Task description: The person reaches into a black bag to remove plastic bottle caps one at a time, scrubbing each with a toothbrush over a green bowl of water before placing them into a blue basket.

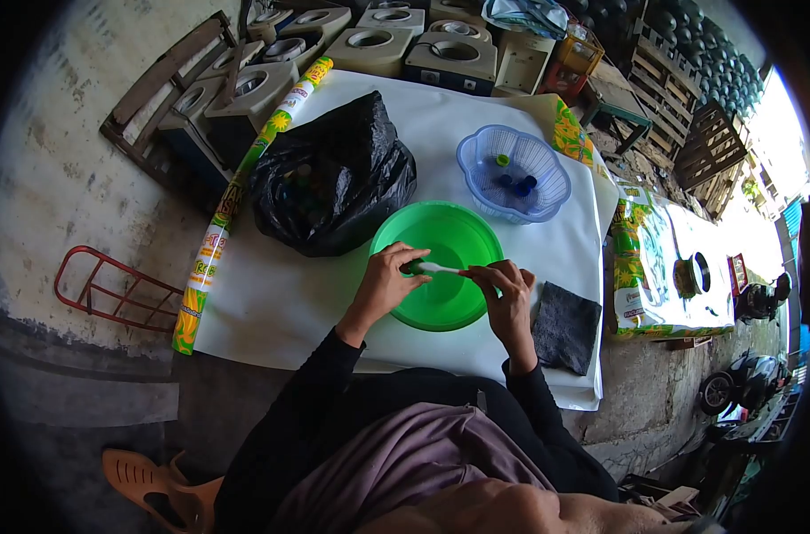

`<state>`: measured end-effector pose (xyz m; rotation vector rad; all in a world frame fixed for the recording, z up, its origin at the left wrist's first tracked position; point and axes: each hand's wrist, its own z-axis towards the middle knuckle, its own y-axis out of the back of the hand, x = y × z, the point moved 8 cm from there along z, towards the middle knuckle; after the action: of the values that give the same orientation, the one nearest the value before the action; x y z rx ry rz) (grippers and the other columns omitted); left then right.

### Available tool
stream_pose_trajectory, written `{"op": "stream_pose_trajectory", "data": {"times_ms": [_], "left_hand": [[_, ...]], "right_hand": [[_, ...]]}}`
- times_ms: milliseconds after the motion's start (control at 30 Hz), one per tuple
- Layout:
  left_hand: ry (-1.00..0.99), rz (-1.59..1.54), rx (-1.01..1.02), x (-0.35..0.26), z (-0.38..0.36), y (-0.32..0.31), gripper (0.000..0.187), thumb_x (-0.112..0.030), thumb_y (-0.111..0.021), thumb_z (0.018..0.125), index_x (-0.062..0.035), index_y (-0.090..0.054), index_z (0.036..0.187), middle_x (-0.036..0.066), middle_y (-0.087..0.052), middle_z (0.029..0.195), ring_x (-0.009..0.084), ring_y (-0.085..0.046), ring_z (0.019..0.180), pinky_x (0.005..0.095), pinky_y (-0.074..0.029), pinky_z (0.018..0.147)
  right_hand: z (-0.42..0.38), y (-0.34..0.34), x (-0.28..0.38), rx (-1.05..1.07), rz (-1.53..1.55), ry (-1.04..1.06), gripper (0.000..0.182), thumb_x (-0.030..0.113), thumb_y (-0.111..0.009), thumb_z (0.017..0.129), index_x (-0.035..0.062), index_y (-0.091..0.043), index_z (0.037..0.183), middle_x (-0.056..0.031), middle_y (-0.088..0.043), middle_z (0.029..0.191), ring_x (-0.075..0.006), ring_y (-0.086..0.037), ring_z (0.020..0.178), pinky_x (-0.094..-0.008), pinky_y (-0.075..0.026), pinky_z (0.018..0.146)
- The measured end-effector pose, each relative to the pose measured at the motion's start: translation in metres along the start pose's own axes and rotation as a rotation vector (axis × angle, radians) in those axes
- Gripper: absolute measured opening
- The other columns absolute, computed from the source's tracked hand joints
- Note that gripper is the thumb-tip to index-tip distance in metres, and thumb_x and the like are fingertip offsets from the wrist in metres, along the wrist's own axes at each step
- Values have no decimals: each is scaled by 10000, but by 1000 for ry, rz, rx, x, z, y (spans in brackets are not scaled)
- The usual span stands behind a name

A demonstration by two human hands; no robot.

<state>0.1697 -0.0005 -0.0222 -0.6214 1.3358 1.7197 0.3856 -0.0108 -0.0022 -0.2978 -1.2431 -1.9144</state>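
Over a green basin [441, 307], my left hand [389, 283] pinches a small dark green bottle cap [412, 266]. My right hand [509, 298] grips a white toothbrush [442, 268] by its handle, and the brush head meets the cap. Left of the basin stands an open black plastic bag [360, 160] with small coloured pieces inside, too dark to name. Behind the basin on the right is a blue plastic basket [547, 191]. It holds a light green cap [503, 160] and a few dark blue caps [523, 186].
A folded dark grey cloth [566, 327] lies by the table's right edge. A rolled printed sheet [211, 240] runs along the left edge of the white-covered table [271, 325]. Water dispenser casings [369, 49] stand behind. An orange chair [147, 485] is at lower left.
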Motion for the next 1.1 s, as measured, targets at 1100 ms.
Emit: {"op": "stream_pose_trajectory", "data": {"times_ms": [1100], "left_hand": [[67, 42, 169, -3, 7, -9, 361, -61, -887, 777, 23, -731, 1092, 99, -682, 947, 176, -698, 759, 314, -565, 711]], "right_hand": [[-20, 16, -3, -91, -89, -116, 139, 210, -698, 951, 191, -788, 1056, 10, -656, 932, -175, -620, 900, -391, -320, 904]]}}
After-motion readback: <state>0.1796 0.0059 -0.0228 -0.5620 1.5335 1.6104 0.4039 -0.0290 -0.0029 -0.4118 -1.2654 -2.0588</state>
